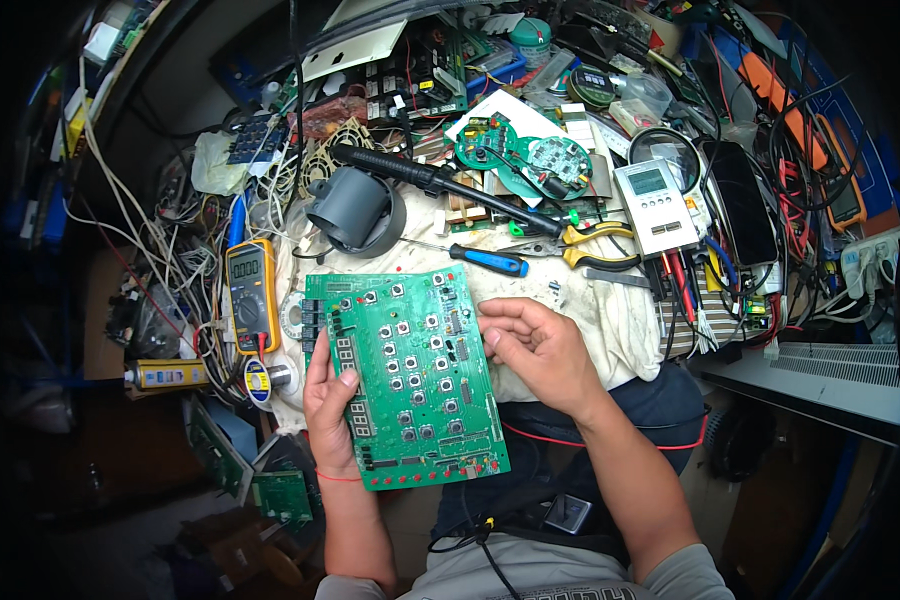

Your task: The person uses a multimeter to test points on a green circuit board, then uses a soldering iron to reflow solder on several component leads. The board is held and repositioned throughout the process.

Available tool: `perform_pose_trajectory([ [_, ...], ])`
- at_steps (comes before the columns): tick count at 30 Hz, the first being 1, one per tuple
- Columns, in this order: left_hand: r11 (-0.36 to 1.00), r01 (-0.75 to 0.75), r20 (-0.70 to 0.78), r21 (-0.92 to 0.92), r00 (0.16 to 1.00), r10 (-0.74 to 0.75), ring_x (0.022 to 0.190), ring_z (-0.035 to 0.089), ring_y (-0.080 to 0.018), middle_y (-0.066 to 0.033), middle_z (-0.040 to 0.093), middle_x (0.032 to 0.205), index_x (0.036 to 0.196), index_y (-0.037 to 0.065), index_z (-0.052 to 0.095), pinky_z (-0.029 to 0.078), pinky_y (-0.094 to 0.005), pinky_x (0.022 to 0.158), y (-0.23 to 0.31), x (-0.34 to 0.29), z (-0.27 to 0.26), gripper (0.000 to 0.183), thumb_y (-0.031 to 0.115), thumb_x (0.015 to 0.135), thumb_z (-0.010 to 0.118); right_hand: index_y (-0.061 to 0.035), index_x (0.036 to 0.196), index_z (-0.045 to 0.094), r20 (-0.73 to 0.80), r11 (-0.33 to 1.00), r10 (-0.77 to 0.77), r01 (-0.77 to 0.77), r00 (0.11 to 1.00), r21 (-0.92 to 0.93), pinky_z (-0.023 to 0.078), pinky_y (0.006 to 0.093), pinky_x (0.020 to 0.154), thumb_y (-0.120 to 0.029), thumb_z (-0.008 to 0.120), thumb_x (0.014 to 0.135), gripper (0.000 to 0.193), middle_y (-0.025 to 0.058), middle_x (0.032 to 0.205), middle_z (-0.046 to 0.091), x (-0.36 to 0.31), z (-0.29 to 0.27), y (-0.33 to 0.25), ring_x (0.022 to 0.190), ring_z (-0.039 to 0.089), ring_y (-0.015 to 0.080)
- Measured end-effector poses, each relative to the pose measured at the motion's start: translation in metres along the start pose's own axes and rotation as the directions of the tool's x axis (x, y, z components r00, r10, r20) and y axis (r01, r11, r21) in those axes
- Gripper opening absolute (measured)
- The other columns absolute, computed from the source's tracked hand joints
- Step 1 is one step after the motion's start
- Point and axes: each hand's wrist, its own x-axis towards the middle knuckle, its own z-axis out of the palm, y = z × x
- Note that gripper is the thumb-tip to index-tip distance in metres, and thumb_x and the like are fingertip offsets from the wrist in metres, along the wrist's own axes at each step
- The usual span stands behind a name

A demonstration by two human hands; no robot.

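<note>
A green circuit board (pixel 425 365) is tilted in front of me. Rows of small push buttons, digit displays along its left side and red parts along its near edge show on it. My left hand (pixel 332 405) grips the board's left edge, thumb on top and fingers mostly underneath. Beside the board's right edge is my right hand (pixel 538 350), its fingers curled and the thumb close to the index finger. Whether anything small is between those fingertips cannot be made out. Beyond the board lie a blue-handled screwdriver (pixel 490 260) and yellow-handled pliers (pixel 598 247).
Left of the board are a yellow multimeter (pixel 251 297) and a solder spool (pixel 259 381). A grey cup-shaped holder (pixel 355 210), a black rod-like tool (pixel 440 183) and round green boards (pixel 520 155) lie farther back. At right are a white tester (pixel 657 205), a phone (pixel 741 200) and tangled cables.
</note>
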Motion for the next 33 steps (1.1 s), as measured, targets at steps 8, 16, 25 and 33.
perform_pose_trajectory([
  [8, 0.997, 0.037, -0.002, -0.063, 0.999, -0.037, 0.125, 0.07, -0.025, -0.02, 0.065, 0.146, 0.165, -0.004, 0.032, 0.059, -0.0391, 0.107, 0.015, -0.003, 0.016, 0.07, -0.002, 0.102, 0.062, 0.0056, 0.144, 0.059, 0.025, 1.0, 0.003, -0.003, 1.0, 0.005, 0.061, 0.0286, 0.088, -0.006, 0.064, 0.108, 0.038, 0.0144, 0.128, 0.076, 0.0, -0.002, 0.0, 0.102, 0.074, 0.0126],
  [16, 1.0, -0.011, 0.006, 0.005, 1.0, 0.011, 0.127, 0.069, -0.0221, -0.0196, 0.065, 0.147, 0.164, -0.007, 0.033, 0.055, -0.0365, 0.111, 0.013, 0.0, 0.011, 0.071, -0.002, 0.101, 0.064, 0.0059, 0.144, 0.059, 0.006, 0.998, 0.028, -0.028, 1.0, -0.061, 0.061, 0.0291, 0.089, -0.006, 0.064, 0.108, 0.038, 0.0145, 0.128, 0.076, 0.0, -0.002, 0.0, 0.102, 0.074, 0.0133],
  [25, 0.99, -0.106, 0.031, 0.092, 0.994, 0.103, 0.132, 0.065, -0.0214, -0.0185, 0.061, 0.152, 0.164, -0.008, 0.033, 0.051, -0.0369, 0.115, 0.001, 0.001, -0.001, 0.078, -0.001, 0.097, 0.072, 0.0065, 0.144, 0.059, 0.004, 0.996, 0.018, -0.018, 1.0, -0.092, 0.062, 0.03, 0.092, -0.005, 0.065, 0.108, 0.038, 0.0162, 0.128, 0.076, 0.0, -0.001, -0.001, 0.108, 0.074, 0.0155],
  [33, 0.99, -0.127, 0.023, 0.062, 0.992, 0.126, 0.135, 0.063, -0.0237, -0.0174, 0.059, 0.154, 0.164, -0.005, 0.034, 0.05, -0.0405, 0.117, -0.003, -0.007, -0.001, 0.083, -0.002, 0.094, 0.078, 0.0066, 0.141, 0.061, -0.026, 0.994, -0.002, -0.001, 1.0, -0.109, 0.062, 0.0293, 0.092, -0.004, 0.067, 0.107, 0.036, 0.0164, 0.127, 0.077, 0.001, 0.002, -0.002, 0.11, 0.074, 0.0156],
])
